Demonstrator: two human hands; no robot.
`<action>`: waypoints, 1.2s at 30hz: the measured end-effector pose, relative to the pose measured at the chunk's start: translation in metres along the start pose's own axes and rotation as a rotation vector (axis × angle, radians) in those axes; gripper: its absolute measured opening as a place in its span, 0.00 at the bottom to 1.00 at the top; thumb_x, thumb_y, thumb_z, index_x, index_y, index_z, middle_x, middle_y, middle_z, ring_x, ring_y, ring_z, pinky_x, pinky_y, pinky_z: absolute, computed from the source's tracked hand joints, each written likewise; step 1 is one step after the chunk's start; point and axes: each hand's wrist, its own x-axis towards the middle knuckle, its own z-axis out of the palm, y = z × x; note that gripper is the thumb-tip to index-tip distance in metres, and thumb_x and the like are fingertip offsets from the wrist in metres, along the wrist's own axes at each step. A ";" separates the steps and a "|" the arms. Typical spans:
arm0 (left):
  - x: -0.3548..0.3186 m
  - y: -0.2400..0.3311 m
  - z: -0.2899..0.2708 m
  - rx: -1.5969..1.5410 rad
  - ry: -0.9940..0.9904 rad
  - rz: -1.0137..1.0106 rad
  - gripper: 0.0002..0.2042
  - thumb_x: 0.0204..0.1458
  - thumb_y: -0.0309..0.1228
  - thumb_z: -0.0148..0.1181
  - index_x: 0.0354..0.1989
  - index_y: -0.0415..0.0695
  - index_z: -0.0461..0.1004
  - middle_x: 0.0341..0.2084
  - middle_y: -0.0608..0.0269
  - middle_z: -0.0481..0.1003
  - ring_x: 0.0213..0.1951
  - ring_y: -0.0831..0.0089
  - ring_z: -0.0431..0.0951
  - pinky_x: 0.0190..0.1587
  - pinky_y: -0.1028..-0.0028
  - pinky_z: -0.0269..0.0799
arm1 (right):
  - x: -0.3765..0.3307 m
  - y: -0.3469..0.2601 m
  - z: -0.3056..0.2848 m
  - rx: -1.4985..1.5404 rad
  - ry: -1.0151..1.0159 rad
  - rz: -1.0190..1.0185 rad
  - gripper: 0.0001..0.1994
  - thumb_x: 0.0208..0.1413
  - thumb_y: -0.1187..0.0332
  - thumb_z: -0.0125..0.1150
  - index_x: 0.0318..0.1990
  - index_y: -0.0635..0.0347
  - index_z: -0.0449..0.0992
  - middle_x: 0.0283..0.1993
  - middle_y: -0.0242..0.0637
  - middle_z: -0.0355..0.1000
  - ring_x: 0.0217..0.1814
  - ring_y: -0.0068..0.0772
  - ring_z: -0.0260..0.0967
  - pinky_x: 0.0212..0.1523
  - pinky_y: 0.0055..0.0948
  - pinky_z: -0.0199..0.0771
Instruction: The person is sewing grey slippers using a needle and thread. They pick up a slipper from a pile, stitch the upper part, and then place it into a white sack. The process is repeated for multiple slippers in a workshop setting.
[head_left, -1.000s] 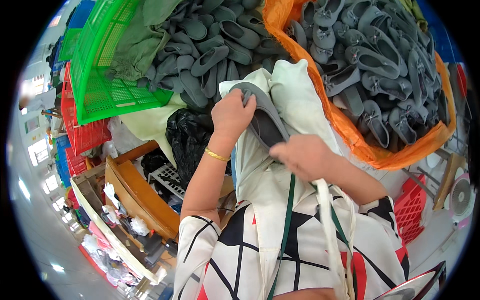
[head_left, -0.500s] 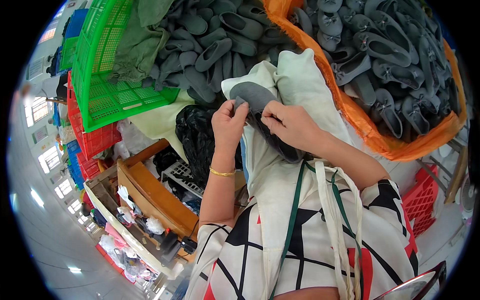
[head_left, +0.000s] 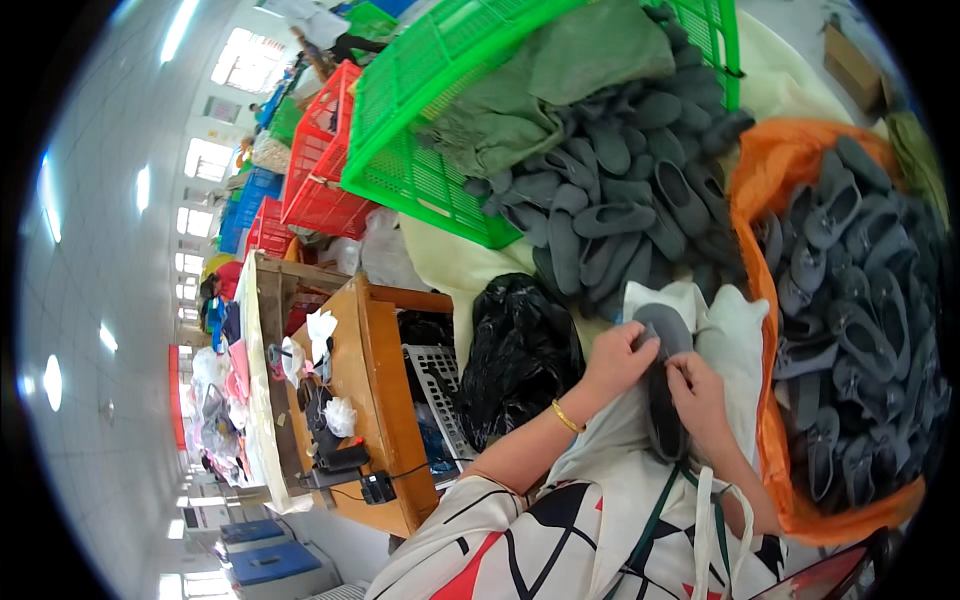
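Note:
A single dark grey slipper (head_left: 662, 380) lies on a cream cloth (head_left: 735, 330) in my lap, and both hands grip it. My left hand (head_left: 615, 362), with a gold bangle on its wrist, pinches the slipper's left edge near the toe. On the opposite edge, close to the middle, my right hand (head_left: 697, 395) holds on. A heap of grey slippers (head_left: 630, 190) rises just beyond the hands.
An orange bag (head_left: 770, 330) full of grey slippers (head_left: 850, 300) is at the right. A tilted green crate (head_left: 440, 110) holds a green cloth (head_left: 560, 80). A black plastic bag (head_left: 520, 350), a wooden bench (head_left: 375, 390) and red crates (head_left: 325, 150) stand to the left.
The view has swung left and the hands now sit lower right. Both hands have closed in on the slipper, the right hand moving up beside the left.

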 end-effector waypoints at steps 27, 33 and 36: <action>-0.001 -0.021 0.005 -0.187 -0.065 -0.121 0.07 0.57 0.29 0.63 0.34 0.38 0.76 0.23 0.72 0.74 0.23 0.87 0.70 0.26 0.83 0.69 | 0.010 -0.008 -0.005 -0.127 -0.019 0.048 0.07 0.56 0.70 0.56 0.38 0.64 0.75 0.29 0.51 0.76 0.30 0.51 0.75 0.33 0.41 0.73; -0.001 -0.015 0.010 -0.261 -0.013 -0.144 0.10 0.54 0.29 0.64 0.28 0.35 0.74 0.17 0.74 0.68 0.23 0.86 0.62 0.25 0.79 0.61 | 0.011 0.001 -0.003 -0.160 0.013 -0.022 0.06 0.55 0.72 0.58 0.39 0.64 0.75 0.23 0.41 0.72 0.21 0.30 0.67 0.25 0.30 0.67; -0.001 -0.012 0.010 -0.273 -0.013 -0.152 0.10 0.54 0.29 0.64 0.28 0.35 0.74 0.17 0.74 0.68 0.23 0.86 0.62 0.25 0.80 0.61 | 0.012 0.000 -0.004 -0.188 0.003 -0.028 0.06 0.56 0.72 0.57 0.39 0.64 0.75 0.24 0.43 0.72 0.22 0.32 0.68 0.26 0.31 0.68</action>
